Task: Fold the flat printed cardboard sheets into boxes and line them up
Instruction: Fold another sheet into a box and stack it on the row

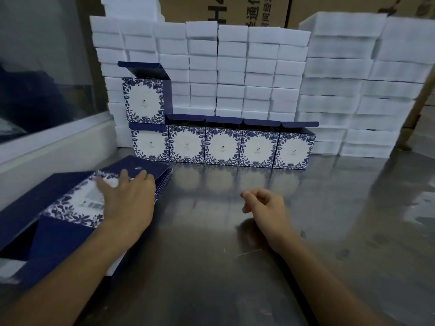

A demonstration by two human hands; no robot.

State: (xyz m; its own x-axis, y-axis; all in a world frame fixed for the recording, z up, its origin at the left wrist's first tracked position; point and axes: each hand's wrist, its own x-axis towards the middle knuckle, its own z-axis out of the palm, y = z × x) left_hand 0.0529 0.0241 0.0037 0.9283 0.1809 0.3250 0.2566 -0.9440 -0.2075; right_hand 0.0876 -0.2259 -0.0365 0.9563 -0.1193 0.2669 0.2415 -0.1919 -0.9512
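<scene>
Forearms reach in from the near edge over the steel worktop [235,267]. On the left lies a stack of sheets [58,208], flat, navy with a floral border, fanned a little at its far end. The left hand [128,198] rests on the top sheet with fingers spread and fairly straight, an open grip; my guess is that it is sliding or peeling one sheet off to fold next. The right hand [263,203] hovers just above the bare steel, well apart from the stack, fingers loosely curled and holding nothing, probably waiting to take the sheet's other edge.

Farther back stands a row of boxes [223,147], five folded ones side by side and touching, printed fronts toward the camera, top flaps up and open. A sixth box [143,100] sits on the leftmost one, starting a second tier, its lid also raised. Lids left open suggest the boxes are to be filled later.

Behind them rises a wall of foam blocks [247,67], white and stacked high, which backs the row. Brown cartons [235,10] show above it.
</scene>
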